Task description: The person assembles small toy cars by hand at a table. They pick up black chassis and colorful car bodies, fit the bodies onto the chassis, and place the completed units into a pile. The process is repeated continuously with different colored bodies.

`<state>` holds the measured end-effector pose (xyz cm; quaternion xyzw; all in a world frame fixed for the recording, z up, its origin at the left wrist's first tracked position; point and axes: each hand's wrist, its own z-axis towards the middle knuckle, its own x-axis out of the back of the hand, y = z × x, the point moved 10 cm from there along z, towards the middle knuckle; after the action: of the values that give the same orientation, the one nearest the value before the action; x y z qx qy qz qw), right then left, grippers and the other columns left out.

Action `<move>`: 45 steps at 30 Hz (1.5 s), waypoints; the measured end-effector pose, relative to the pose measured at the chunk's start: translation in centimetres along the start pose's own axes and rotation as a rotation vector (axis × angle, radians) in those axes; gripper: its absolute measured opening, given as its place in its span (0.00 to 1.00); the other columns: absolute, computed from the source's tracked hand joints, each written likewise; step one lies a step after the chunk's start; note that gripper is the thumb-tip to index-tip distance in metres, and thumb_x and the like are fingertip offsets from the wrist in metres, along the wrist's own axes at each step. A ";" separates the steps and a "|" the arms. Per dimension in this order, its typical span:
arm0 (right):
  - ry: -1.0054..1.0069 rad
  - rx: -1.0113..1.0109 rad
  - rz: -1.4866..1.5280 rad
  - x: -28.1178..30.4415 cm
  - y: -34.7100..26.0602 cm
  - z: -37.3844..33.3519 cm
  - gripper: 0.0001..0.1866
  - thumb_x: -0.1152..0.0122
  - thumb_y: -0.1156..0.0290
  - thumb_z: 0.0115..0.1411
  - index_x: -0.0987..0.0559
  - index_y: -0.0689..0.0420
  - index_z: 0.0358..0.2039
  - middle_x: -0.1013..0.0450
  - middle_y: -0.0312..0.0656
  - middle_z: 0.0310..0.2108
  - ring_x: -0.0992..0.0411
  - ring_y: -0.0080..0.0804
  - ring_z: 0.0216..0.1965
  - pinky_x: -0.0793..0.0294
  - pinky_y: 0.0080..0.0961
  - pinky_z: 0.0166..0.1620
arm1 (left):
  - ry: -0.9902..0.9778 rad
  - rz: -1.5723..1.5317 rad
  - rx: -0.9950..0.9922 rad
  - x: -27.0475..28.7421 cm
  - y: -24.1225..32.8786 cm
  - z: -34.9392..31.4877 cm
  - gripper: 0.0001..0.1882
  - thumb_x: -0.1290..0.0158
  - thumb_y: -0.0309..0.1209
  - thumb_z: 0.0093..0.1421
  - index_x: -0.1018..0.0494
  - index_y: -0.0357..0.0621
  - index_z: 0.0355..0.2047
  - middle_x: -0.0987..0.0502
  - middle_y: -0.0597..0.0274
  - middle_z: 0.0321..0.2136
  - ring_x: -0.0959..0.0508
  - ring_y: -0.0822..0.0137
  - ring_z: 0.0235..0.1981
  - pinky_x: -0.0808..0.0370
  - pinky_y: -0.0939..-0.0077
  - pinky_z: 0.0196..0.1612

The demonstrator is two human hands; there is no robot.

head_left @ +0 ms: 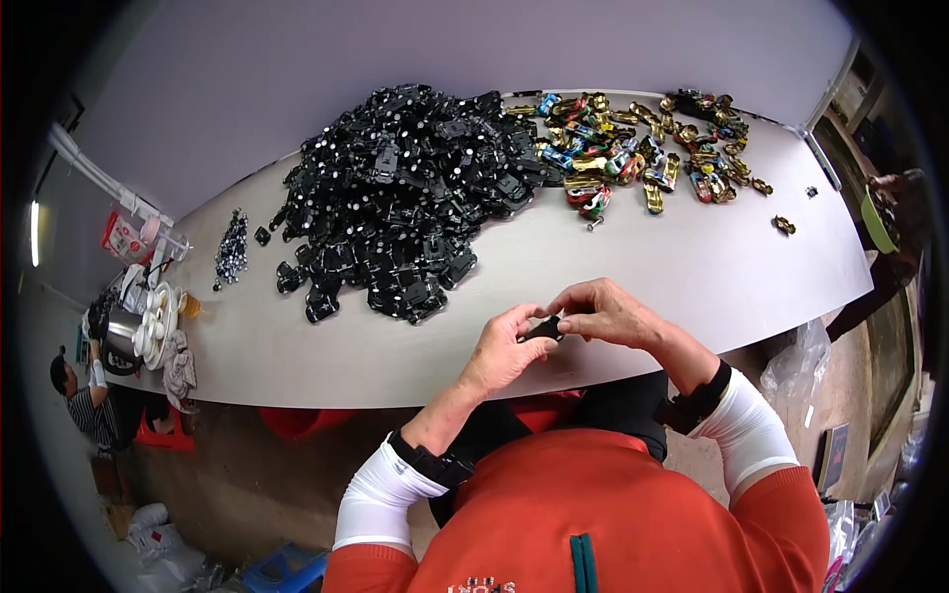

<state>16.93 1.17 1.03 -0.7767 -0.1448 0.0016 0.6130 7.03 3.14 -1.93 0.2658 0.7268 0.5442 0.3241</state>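
Both hands meet over the near edge of the grey table (692, 287). The left hand (504, 351) and right hand (608, 311) close their fingers on a small black plastic part (543, 331) held between them. A heap of black parts (405, 198) lies toward the far edge, with coloured toy car bodies (633, 148) at the far right corner.
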 end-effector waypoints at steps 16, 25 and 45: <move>0.492 0.096 -0.058 6.5 3.6 -3.4 0.11 0.39 0.72 0.53 0.21 0.62 0.38 0.25 0.38 0.25 0.31 0.21 0.26 0.29 0.22 0.30 | -0.403 0.473 -0.022 -5.1 1.4 -5.6 0.10 0.43 0.22 0.52 0.24 0.38 0.36 0.21 0.65 0.28 0.25 0.78 0.28 0.28 0.81 0.34; 0.878 0.012 -0.454 16.3 3.7 1.4 0.15 0.35 0.62 0.50 0.20 0.63 0.25 0.24 0.50 0.23 0.24 0.41 0.26 0.27 0.32 0.34 | 0.000 0.913 0.196 1.8 -15.5 -3.9 0.25 0.46 0.38 0.57 0.35 0.35 0.50 0.23 0.49 0.29 0.21 0.58 0.30 0.25 0.67 0.38; 1.029 -0.047 -0.439 20.6 6.3 3.6 0.13 0.35 0.70 0.45 0.24 0.61 0.30 0.25 0.43 0.24 0.26 0.29 0.27 0.26 0.29 0.34 | 0.808 1.406 -0.018 14.5 9.2 2.6 0.19 0.36 0.33 0.47 0.32 0.36 0.34 0.25 0.48 0.34 0.22 0.49 0.35 0.24 0.60 0.38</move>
<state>37.45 7.98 -2.25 -0.6422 0.0147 -0.5087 0.5732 -0.05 17.95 3.77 0.4407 0.4463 0.6804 -0.3790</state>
